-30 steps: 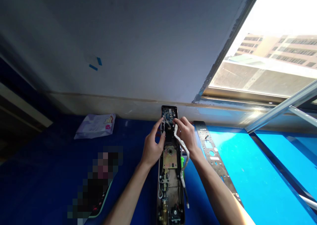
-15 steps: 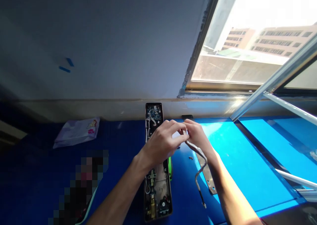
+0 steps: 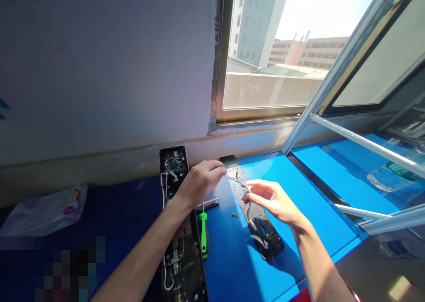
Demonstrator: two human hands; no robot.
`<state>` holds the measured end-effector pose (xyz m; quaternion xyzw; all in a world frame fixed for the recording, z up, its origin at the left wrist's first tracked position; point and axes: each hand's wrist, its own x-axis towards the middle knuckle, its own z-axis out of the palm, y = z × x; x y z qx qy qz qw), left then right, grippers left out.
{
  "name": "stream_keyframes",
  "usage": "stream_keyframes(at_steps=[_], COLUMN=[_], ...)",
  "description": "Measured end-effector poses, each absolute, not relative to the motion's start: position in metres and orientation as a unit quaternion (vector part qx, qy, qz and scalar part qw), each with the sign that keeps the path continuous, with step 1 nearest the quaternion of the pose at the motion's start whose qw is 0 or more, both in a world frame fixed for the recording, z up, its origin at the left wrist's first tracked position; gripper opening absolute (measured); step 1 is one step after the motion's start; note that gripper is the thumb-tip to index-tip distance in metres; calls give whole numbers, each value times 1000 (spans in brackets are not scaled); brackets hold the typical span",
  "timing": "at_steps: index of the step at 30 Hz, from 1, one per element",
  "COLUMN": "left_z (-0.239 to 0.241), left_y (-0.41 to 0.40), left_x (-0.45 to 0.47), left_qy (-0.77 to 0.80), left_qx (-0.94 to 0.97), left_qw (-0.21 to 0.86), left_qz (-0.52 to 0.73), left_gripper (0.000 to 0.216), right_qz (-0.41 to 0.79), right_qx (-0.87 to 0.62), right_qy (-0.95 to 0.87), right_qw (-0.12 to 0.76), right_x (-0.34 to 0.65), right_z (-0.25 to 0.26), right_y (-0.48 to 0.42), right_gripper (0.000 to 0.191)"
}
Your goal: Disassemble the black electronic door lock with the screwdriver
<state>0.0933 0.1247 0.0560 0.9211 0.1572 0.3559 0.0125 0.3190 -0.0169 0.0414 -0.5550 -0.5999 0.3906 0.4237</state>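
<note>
While the left hand (image 3: 202, 180) was up between the open black housing (image 3: 191, 266) and the perforated metal plate (image 3: 259, 212), its thumb and fingertips were pinched together on a whitish cable (image 3: 236, 180). Over to the right, the right hand (image 3: 275, 200) had its thumb and forefinger curved at the same cable, but I honestly couldn't tell if they were squeezing it or just touching. So the cable ran from one hand to the other, then dropped down over the plate toward its black lower part. That housing sat left of the plate on the blue tabletop (image 3: 226, 257), circuit board (image 3: 177, 161) showing at its far end. Right beside it was a green screwdriver (image 3: 203, 235), plus some tiny dark bits (image 3: 234, 215) near the plate. Way off left was a pale purple bag (image 3: 46, 211).
</note>
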Motion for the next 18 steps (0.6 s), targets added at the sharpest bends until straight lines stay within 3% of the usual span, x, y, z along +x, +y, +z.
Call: stream_keyframes(at_steps=[5,9,18], left_z=[52,54,45], left_y=[120,103,79], left_x=[100,92,65], left_qy=[223,248,250], left_qx=[938,946,932], left_qw=[64,68,95], left_qz=[259,196,244], left_gripper=[30,26,19], right_qz=[315,246,145], right_qx=[-604,-618,-626], right_qy=[-623,-676,-733], right_qw=[383,318,225], right_x=[319,313,308], right_z=[32,16,-28], right_y=[-18,-4,18], right_gripper=[30,27,23])
